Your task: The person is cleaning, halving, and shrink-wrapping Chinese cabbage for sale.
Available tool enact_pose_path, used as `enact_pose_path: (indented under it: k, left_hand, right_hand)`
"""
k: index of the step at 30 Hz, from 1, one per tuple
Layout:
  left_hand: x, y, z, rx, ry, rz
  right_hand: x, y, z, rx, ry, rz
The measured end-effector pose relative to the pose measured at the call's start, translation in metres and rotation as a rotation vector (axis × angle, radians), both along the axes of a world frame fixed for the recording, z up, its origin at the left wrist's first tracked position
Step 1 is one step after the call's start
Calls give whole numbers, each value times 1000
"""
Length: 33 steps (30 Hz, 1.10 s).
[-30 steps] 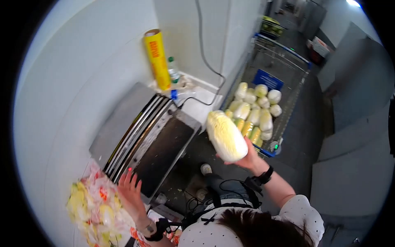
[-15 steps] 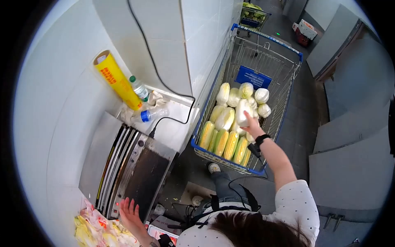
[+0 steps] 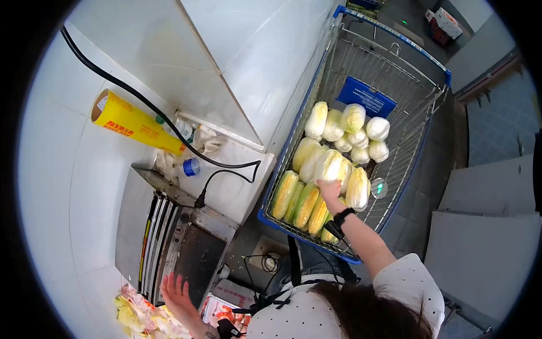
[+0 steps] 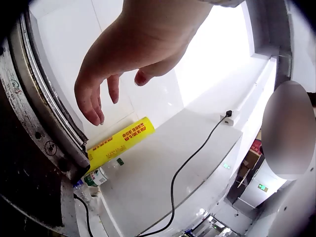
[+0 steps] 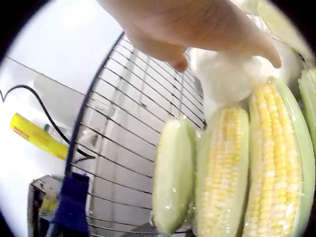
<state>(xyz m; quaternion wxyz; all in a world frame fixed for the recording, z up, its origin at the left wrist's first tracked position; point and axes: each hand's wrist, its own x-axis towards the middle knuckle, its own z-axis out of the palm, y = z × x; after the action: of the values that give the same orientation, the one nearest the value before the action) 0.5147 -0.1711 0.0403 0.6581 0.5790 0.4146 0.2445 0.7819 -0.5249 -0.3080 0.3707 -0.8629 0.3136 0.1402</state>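
My right hand (image 3: 332, 193) is low in the shopping cart (image 3: 299, 233), its thumb and fingers around the lower end of a wrapped napa cabbage (image 3: 328, 164) that lies among other cabbages. The right wrist view has this hand (image 5: 197, 27) above the cabbage's pale end (image 5: 224, 79), just behind wrapped corn (image 5: 274, 163). Its palm side is hidden. Empty, with loosely bent fingers, my left hand (image 3: 182, 298) hovers beside the metal wrapping machine (image 3: 134, 226); in the left wrist view the hand (image 4: 138, 49) hangs in the air.
A yellow film roll (image 3: 132, 121), a blue-capped bottle (image 3: 192, 166) and a black cable (image 3: 226, 165) are at the wall ledge left of the cart. Leafy scraps in plastic (image 3: 132, 316) lie at lower left. Grey doors (image 3: 485, 248) stand at right.
The cabbage has gone from above the machine side down into the cart with my right hand, then nearer the corn. My left hand stays raised by the machine. The head view has shifted toward the cart.
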Motion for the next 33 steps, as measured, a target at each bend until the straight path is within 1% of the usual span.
enact_pose_path:
  k: [1,3,4,5,7,8,9,12,14,15,16,17,18,20,21,22,24,25,26,28,30,31,32,33]
  left_hand:
    - [-3,6,0,6,0,8]
    - [-16,18,1,15,3,16]
    - [-25,24,1,17,4,16]
    - [-35,31,1,17,3,18]
    - [-60,46,-2,27,-5,44]
    - [-74,50,-3,32,-11,61]
    - [-74,43,5,50,-61,186]
    - [-140,68,-6,80,-105,252]
    - [-176,74,-5,62,-175,277]
    - [-200,79,-4,49,-210,289]
    - [-225,85,-4,37,-245,306]
    - [-255,94,-7,33,-276,389]
    - [-279,93,3,33,-245,420]
    - [-350,101,-4,86,-299,521]
    - [-367,96,4,69,-321,708]
    - [-413,99,0,48,-384,665]
    - [-478,88,3,91,-393,756]
    - [-500,78,5,145,-323,901]
    - [-522,70,6,193,-250,1041]
    - [-576,46,-7,233,-113,1231]
    - [-613,15,-19,234,-151,1364]
    - [-626,1,-24,222,-138,1385]
    - [-634,-14,-26,198,-111,1463]
    - [-634,-29,-31,182,-86,1527]
  right_hand:
    - [-2,-16,5,171,35,138]
    - [-30,-13,67,543,-97,81]
    - [-39,-13,118,601,71,141]
    - [-46,-14,158,653,241,204]
    - [-70,-13,200,677,273,507]
    - [-82,-6,225,708,340,567]
    - [-96,4,247,737,409,628]
    - [-148,47,286,643,493,925]
    - [-193,82,307,464,213,1128]
    - [-217,94,295,292,-64,1289]
    - [-236,110,295,301,-138,1337]
    - [-252,125,294,349,-98,1376]
    - [-269,138,291,398,-53,1412]
    - [-301,164,287,332,-111,1523]
    - [-314,179,285,308,-144,1599]
    - [-327,196,285,306,-161,1647]
    - [-356,230,287,310,-182,1776]
    - [-370,247,281,333,-148,1821]
    - [-387,266,278,337,-158,1914]
    - [-419,304,272,352,-186,2084]
    - [-458,342,263,397,-136,2252]
    - [-480,360,258,400,-115,2341]
    - [-501,377,252,400,-97,2427]
    - [-519,392,237,471,-18,2498]
